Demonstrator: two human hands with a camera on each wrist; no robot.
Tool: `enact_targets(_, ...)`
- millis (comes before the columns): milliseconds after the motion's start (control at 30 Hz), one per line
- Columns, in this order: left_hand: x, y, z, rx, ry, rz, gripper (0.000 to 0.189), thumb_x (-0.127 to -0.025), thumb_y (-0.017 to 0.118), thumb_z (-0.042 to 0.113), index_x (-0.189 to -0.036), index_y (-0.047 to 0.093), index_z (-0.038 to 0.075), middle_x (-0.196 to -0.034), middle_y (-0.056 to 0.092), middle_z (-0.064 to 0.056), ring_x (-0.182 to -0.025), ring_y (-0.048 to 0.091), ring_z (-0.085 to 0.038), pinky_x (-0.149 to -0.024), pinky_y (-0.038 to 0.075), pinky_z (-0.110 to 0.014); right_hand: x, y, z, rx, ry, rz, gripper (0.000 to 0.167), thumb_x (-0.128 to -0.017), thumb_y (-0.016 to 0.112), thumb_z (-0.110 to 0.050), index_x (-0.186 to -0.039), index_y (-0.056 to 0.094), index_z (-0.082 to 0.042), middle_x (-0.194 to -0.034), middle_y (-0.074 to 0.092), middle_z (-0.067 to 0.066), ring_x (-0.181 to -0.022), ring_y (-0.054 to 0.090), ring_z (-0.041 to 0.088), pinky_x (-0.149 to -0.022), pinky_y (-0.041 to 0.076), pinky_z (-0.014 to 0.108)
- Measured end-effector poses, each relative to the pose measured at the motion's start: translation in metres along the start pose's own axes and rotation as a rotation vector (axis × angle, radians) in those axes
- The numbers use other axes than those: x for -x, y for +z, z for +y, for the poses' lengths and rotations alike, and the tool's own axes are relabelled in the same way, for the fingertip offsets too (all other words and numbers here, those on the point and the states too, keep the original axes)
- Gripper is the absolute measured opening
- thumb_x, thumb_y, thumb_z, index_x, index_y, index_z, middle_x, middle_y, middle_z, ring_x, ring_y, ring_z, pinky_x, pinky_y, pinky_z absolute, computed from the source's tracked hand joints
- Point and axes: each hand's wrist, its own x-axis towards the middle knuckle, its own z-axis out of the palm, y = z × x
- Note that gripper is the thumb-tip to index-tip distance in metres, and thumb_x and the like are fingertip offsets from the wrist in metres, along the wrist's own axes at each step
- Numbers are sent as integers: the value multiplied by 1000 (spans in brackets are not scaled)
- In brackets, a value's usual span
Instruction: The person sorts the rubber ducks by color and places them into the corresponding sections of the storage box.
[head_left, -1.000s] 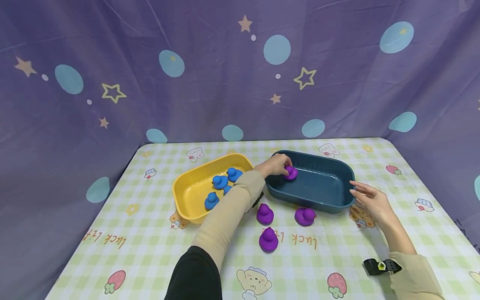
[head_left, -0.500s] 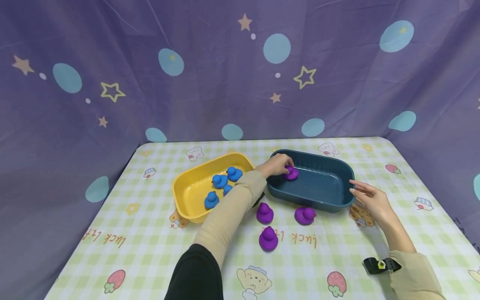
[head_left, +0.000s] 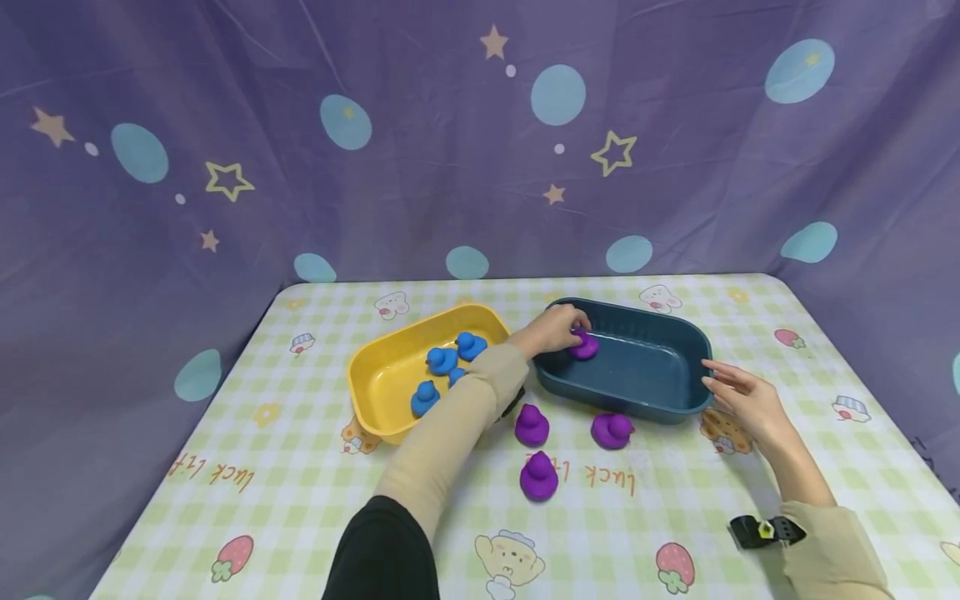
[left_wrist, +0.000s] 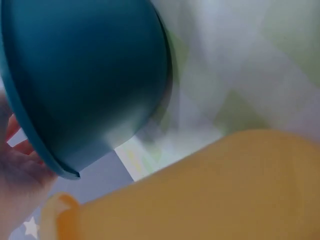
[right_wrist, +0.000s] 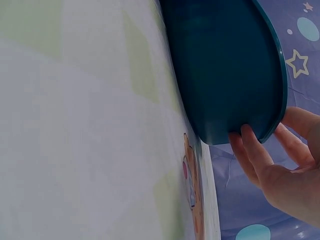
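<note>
My left hand reaches over the near-left rim of a dark teal bin and pinches a purple toy duck at the bin's left end. In the left wrist view that hand shows behind the bin's rim, and the duck is hidden. At the opposite end, the fairly straight fingers of my right hand rest against the bin's outer wall and rim, as the right wrist view also shows. Several purple ducks stand on the cloth before the bin: one duck, another, and a third.
Left of the teal bin stands a yellow bin holding several blue toy ducks. My left forearm crosses its front right corner and hides part of it. A checked cloth covers the table, with a purple curtain behind.
</note>
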Motion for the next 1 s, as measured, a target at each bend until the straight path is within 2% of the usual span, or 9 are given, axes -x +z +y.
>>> enact_targets(67, 4, -1, 2, 11, 4, 3, 26, -84, 60, 14, -110, 62, 9, -108, 60, -4, -101, 53, -14, -86, 41, -20, -1, 0, 1, 2, -1, 1, 60, -82, 51, -52, -133, 42, -21, -134, 31, 22, -109, 44, 14, -76, 46, 14)
enact_targets(167, 11, -2, 4, 23, 2, 6, 27, -85, 59, 15, -111, 61, 9, -108, 59, -5, -100, 52, -14, -85, 41, -21, -1, -1, 0, -6, 9, 5, 61, -81, 51, -53, -132, 42, -21, -134, 32, 19, -105, 45, 7, -75, 46, 13)
enact_targets(267, 19, -4, 6, 37, 8, 17, 28, -85, 59, 16, -112, 61, 8, -107, 57, -5, -97, 52, -14, -83, 41, -20, -1, -1, 1, -4, 2, 5, 60, -82, 51, -52, -133, 42, -21, -133, 32, 22, -101, 46, 3, -75, 46, 14)
enact_targets(467, 35, -7, 9, 54, 72, 63, 28, -84, 60, 15, -110, 61, 6, -102, 57, -8, -90, 53, -16, -76, 42, -19, 1, 0, 0, -10, -6, 4, 58, -82, 51, -50, -132, 43, -21, -132, 31, 24, -99, 47, 1, -74, 46, 13)
enact_targets(700, 58, -10, 11, 127, 105, 85, 29, -84, 59, 14, -112, 60, 5, -102, 56, -10, -97, 54, -21, -80, 42, -20, 7, -1, -12, -11, 28, -18, 59, -82, 52, -50, -132, 43, -21, -134, 29, 23, -92, 47, -7, -76, 47, 16)
enact_targets(867, 74, -11, 11, 169, 112, 116, 28, -84, 60, 15, -110, 61, 5, -100, 56, -11, -96, 54, -21, -82, 42, -21, 2, -2, -1, 3, 5, -10, 56, -83, 51, -49, -132, 43, -23, -133, 30, 24, -92, 47, -8, -74, 47, 14)
enact_targets(1000, 86, -10, 10, 199, 117, 134, 27, -85, 59, 16, -110, 61, 6, -99, 55, -8, -96, 53, -22, -81, 42, -21, -1, -1, 2, -12, 8, -8, 60, -82, 52, -50, -133, 41, -21, -134, 30, 22, -92, 45, -9, -74, 46, 12)
